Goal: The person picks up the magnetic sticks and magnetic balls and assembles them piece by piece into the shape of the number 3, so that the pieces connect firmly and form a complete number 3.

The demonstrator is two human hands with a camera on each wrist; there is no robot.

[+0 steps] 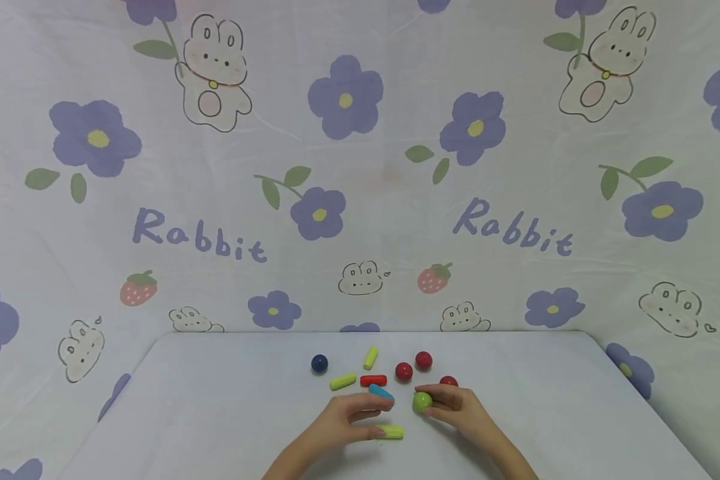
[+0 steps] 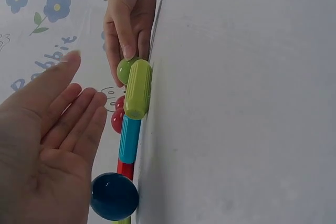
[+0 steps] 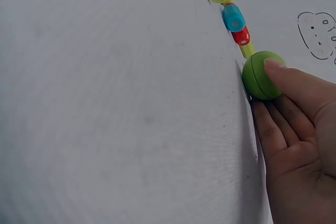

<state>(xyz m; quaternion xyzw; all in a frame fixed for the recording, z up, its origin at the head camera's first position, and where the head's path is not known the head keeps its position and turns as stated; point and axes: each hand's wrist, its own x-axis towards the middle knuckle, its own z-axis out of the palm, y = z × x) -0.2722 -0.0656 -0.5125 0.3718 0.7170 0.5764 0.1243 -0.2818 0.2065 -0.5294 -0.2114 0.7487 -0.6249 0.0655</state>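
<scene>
My right hand [image 1: 461, 408] holds a green ball [image 1: 423, 402] between thumb and fingers, low over the white table. In the right wrist view the thumb rests on the side of the ball [image 3: 262, 75]. My left hand [image 1: 351, 419] has its fingers loosely extended and nothing in its grasp; the palm shows bare in the left wrist view. Its thumb overlaps the end of a yellow-green ridged stick [image 1: 391, 432] in the head view. A blue stick [image 1: 381, 392] lies just beyond the left fingertips, partly covered by them.
Behind the hands lie a red stick [image 1: 373, 381], two more yellow-green sticks, one at the left [image 1: 343, 381], and a dark blue ball [image 1: 319, 363]. Red balls [image 1: 404, 372] sit at the right, one partly hidden by my right hand. A patterned cloth [image 1: 360, 167] hangs behind the table [image 1: 216, 413].
</scene>
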